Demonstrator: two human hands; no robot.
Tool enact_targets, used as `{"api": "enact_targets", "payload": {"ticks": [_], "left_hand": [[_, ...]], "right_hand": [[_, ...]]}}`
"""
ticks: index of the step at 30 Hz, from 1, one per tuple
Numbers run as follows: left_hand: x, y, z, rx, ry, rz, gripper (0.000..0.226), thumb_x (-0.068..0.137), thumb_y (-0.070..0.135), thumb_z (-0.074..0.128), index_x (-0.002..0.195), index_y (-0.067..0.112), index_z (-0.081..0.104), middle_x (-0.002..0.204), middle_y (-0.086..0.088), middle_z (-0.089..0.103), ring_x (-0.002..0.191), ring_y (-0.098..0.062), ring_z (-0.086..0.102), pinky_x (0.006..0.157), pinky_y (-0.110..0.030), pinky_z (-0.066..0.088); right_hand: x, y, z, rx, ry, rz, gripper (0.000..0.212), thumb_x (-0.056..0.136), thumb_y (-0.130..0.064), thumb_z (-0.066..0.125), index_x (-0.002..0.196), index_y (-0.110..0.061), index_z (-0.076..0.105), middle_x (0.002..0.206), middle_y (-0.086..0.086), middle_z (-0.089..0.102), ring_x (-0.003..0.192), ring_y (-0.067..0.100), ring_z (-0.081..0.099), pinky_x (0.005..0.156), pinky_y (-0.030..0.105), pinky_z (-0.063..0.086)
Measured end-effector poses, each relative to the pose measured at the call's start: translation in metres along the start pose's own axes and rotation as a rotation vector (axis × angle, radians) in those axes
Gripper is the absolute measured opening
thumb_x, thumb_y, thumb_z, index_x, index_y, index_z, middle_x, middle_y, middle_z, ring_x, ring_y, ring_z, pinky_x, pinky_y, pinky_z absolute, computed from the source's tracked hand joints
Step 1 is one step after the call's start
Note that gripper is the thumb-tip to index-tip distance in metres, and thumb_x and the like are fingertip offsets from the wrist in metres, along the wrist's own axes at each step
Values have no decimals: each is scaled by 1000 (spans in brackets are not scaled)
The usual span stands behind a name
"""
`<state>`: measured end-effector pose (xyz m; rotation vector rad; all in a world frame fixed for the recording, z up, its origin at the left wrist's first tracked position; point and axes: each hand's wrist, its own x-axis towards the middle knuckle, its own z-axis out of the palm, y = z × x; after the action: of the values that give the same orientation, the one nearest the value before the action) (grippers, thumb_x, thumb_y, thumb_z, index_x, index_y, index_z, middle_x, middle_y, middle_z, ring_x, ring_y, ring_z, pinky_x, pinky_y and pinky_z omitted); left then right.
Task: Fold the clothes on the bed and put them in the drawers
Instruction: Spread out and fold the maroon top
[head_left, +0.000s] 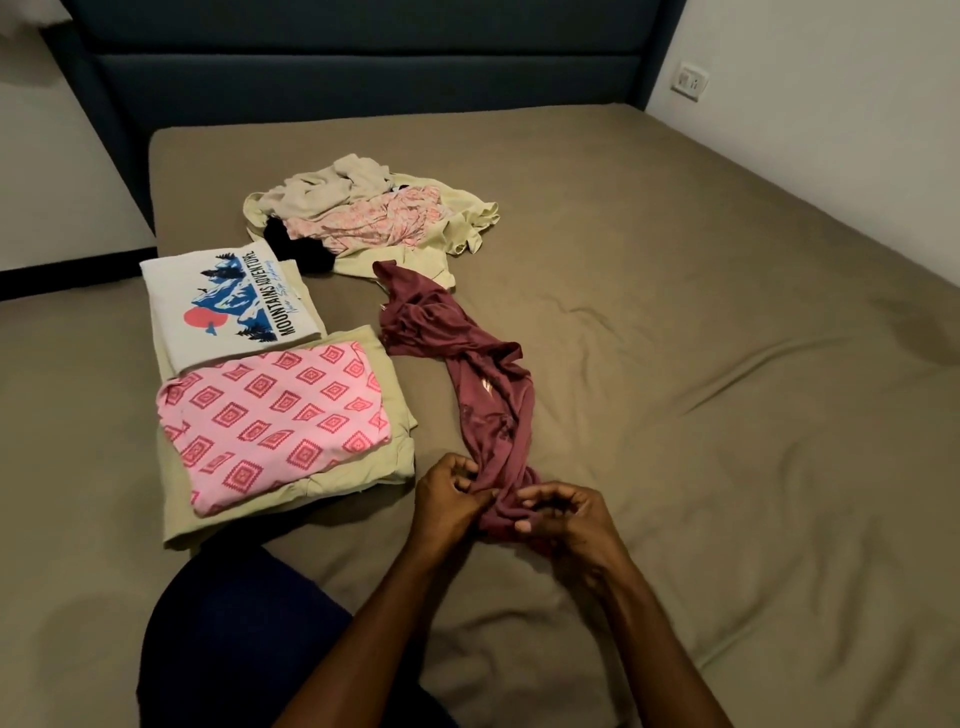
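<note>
A person kneeling at the edge of a bed (675, 322) works both hands into the near end of a maroon garment (488, 384), which lies stretched in a twisted rope across the olive-brown sheet, its far end trailing toward an unsorted heap. The left hand (449, 496) pinches a bunched fold of the cloth between thumb and curled fingers (467, 470); the right hand (563, 514) has its fingers bent round the same end from the other side, thumb tip showing against the fabric. The grip looks aimed at finding a hem or seam, so the twisted piece can be opened out flat before folding (a judgement, since the edge itself is buried in the bunch).

To the left, finished work sits in a neat row, apparently kept out of the folding space: a folded white T-shirt (228, 301) printed with a mountain design, and nearer the person a folded pink patterned garment (275, 421) resting on a folded pale green piece (363, 473). Farther up the bed lies the pile of unfolded clothes (374, 218), cream, floral pink, pale yellow and black mixed together, just beyond the maroon piece's far end.

By this count the job is partly done: some items are folded, the heap is untouched, and no drawers are in sight. A padded dark headboard (363, 67) and a wall socket (690, 80) close the scene.
</note>
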<state>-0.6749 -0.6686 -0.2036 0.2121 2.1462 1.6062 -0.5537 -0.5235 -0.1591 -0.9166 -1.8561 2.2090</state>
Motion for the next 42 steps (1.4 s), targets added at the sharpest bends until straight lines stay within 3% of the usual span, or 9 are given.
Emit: {"api": "enact_targets", "payload": {"ticks": [8,12,14,17,22,27,31,36,42], "left_hand": [[8,-5,-43,159,-171,-45,18,71,7,88,82,18,79,77,7,76,70,-13,71,68,-28,55],[-5,9,-41,-85,-249,-151,27,81,-2,63,92,16,80,88,-4,79,77,-21,72,70,-30,56],[-4,13,-38,-232,-173,-202,30,66,6,60,91,3,75,84,-10,73,72,-25,61,66,-34,48],[4,2,-37,-402,-113,-245,58,30,16,63,84,-1,64,85,-13,63,81,-27,54,70,-39,44],[-18,28,-32,-763,-177,-381,28,66,0,41,82,7,63,83,-7,70,78,-21,63,68,-30,57],[-20,16,-25,67,107,25,20,75,31,72,68,20,57,71,4,63,68,-17,55,63,-29,38],[-28,34,-6,628,489,532,27,82,32,75,89,19,53,85,2,56,80,-18,54,67,-30,40],[-3,108,31,531,-203,753,90,77,50,80,154,33,36,152,2,45,140,-22,39,113,-38,35],[13,195,31,822,-448,990,23,87,33,72,108,24,71,93,3,72,87,-21,67,68,-31,44]], "right_hand": [[-2,-1,-101,86,761,-67,40,73,21,62,60,-15,73,57,-4,69,57,14,62,70,31,50],[-20,18,-117,-283,914,-38,19,83,7,66,77,-10,74,72,7,70,77,28,66,64,23,50],[-21,20,-111,-476,913,-18,8,84,-2,70,90,-7,73,83,13,70,85,36,67,72,32,49],[-13,25,-97,-807,891,-48,36,70,-4,72,106,-6,69,98,21,67,94,44,62,80,45,51],[-3,17,-73,-1002,885,187,38,79,-15,65,113,3,61,116,28,62,109,47,58,92,50,48],[-3,-5,-99,-290,678,73,49,61,-36,73,84,7,69,72,16,67,71,28,64,64,38,48],[-10,-40,-97,96,416,-223,17,89,-3,72,102,7,69,84,12,70,77,22,64,75,35,52],[-13,-83,-59,134,130,-355,29,80,-16,78,102,2,75,94,16,77,83,24,72,72,32,58],[-10,-91,-32,238,113,-391,59,43,-46,103,85,-12,77,84,14,75,72,23,70,66,30,60]]}}
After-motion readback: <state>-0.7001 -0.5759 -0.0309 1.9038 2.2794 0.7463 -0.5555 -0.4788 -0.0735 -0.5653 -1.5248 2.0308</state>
